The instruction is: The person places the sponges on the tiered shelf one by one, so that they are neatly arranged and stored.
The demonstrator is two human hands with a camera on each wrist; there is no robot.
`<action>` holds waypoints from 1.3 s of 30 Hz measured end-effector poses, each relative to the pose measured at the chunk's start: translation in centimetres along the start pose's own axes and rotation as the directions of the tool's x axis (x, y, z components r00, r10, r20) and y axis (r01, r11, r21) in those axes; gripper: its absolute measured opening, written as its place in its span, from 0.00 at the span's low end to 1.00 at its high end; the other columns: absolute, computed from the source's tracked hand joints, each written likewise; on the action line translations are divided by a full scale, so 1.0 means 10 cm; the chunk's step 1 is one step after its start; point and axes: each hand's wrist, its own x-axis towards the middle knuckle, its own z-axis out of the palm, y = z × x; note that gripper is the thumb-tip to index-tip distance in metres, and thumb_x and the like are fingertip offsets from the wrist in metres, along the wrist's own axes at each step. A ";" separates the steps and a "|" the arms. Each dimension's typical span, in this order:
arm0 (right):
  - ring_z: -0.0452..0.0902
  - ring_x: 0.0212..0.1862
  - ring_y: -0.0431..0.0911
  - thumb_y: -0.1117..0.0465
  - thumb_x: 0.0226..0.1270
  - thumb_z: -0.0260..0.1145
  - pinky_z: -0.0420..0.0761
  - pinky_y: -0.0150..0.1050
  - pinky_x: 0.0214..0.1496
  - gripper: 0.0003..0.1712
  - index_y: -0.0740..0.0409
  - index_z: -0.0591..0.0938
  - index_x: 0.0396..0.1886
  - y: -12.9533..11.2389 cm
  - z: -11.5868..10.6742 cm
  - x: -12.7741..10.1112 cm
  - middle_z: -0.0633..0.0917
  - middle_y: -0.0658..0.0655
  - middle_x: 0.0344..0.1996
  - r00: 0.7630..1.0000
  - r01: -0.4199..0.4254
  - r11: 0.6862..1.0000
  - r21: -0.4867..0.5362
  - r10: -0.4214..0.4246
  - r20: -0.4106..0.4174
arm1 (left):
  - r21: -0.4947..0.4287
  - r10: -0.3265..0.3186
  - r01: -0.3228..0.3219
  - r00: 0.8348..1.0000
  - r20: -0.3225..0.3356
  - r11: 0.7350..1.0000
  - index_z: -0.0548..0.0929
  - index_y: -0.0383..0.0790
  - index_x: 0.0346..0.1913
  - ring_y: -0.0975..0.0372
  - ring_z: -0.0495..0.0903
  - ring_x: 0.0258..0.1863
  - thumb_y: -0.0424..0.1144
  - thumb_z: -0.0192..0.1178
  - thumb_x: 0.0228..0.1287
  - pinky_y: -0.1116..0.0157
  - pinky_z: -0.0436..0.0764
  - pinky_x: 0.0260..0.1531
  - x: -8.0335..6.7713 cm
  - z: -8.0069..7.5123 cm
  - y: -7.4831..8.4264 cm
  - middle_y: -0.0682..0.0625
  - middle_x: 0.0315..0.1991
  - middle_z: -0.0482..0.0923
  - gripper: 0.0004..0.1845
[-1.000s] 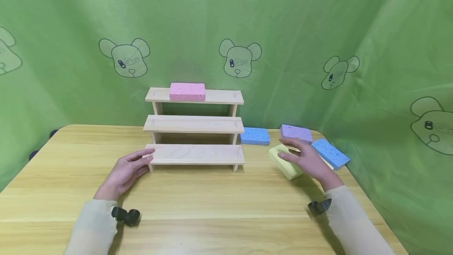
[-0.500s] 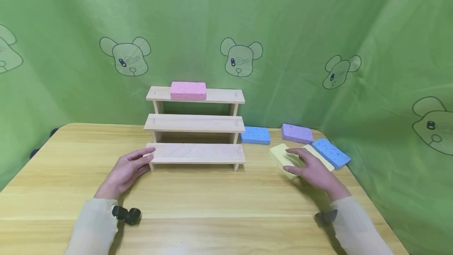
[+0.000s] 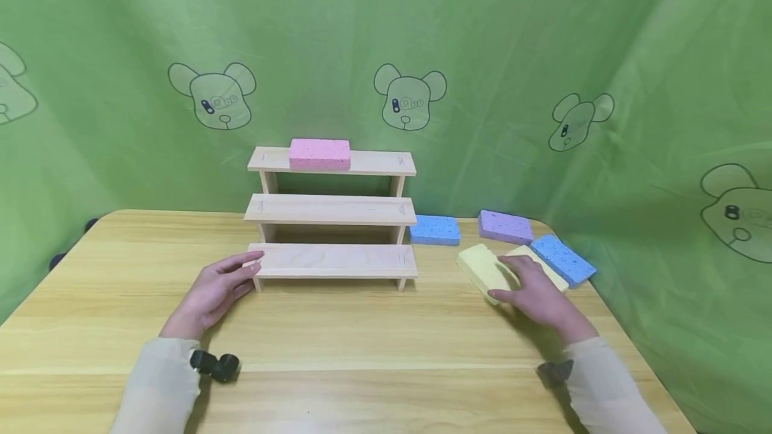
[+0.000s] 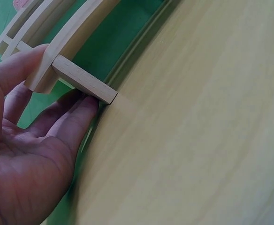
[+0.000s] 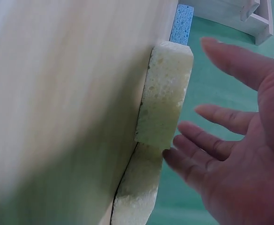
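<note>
Yellow sponges point(image 3: 482, 271): two, right hand point(image 3: 539, 295) touching one.

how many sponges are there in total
6. One pink sponge on the rack's top shelf; a blue sponge right of the rack; a purple sponge; another blue one; two yellow sponges stacked under the right hand. None seem hidden.

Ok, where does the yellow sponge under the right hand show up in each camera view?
Head: yellow sponge lies right of centre on the table, under the right hand.
Left wrist: not in view.
Right wrist: yellow sponge at centre, its end touching the fingertips.
Shared landmark: the wooden shelf rack, also at the left wrist view's top left and the right wrist view's top right.
</note>
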 end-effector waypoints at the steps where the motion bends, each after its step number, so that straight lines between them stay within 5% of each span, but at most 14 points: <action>1: 0.59 0.56 0.65 0.49 0.51 0.69 0.57 0.63 0.58 0.45 0.71 0.62 0.62 0.00 0.00 0.00 0.64 0.71 0.55 1.000 -0.007 1.000 -0.010 0.007 0.003 | -0.001 0.003 -0.003 1.000 -0.002 1.000 0.69 0.34 0.59 0.65 0.72 0.50 0.36 0.60 0.58 0.67 0.72 0.51 0.00 0.00 0.00 0.45 0.65 0.54 0.26; 17: 0.65 0.51 0.66 0.53 0.49 0.70 0.66 0.60 0.53 0.42 0.79 0.65 0.55 0.02 -0.05 0.00 0.69 0.77 0.49 0.999 -0.042 0.996 -0.083 0.045 0.025 | 0.010 0.015 -0.015 1.000 0.014 1.000 0.68 0.33 0.60 0.64 0.71 0.51 0.36 0.60 0.59 0.65 0.70 0.53 -0.01 0.01 0.00 0.43 0.66 0.52 0.26; 23: 0.69 0.48 0.61 0.51 0.49 0.70 0.70 0.57 0.49 0.42 0.75 0.67 0.56 0.03 -0.10 -0.01 0.71 0.72 0.49 1.000 0.006 1.000 -0.020 -0.006 -0.001 | 0.010 0.012 -0.012 1.000 0.004 1.000 0.69 0.33 0.60 0.64 0.72 0.51 0.37 0.60 0.59 0.66 0.71 0.52 -0.01 0.00 0.00 0.44 0.66 0.52 0.26; 33: 0.58 0.59 0.63 0.46 0.52 0.67 0.59 0.64 0.56 0.41 0.59 0.65 0.63 -0.03 -0.16 -0.01 0.64 0.63 0.60 0.998 0.016 0.996 0.092 -0.011 -0.060 | 0.006 0.015 -0.015 1.000 0.009 1.000 0.69 0.33 0.59 0.65 0.72 0.50 0.36 0.59 0.59 0.66 0.72 0.51 -0.01 0.00 -0.01 0.43 0.66 0.51 0.25; 39: 0.62 0.59 0.54 0.49 0.53 0.68 0.66 0.50 0.59 0.36 0.55 0.69 0.61 -0.07 -0.18 0.03 0.68 0.55 0.58 0.993 0.053 0.977 0.205 -0.029 -0.119 | 0.003 0.009 -0.009 1.000 0.000 1.000 0.69 0.34 0.59 0.64 0.72 0.50 0.36 0.59 0.59 0.66 0.72 0.51 -0.01 0.01 0.00 0.45 0.65 0.53 0.25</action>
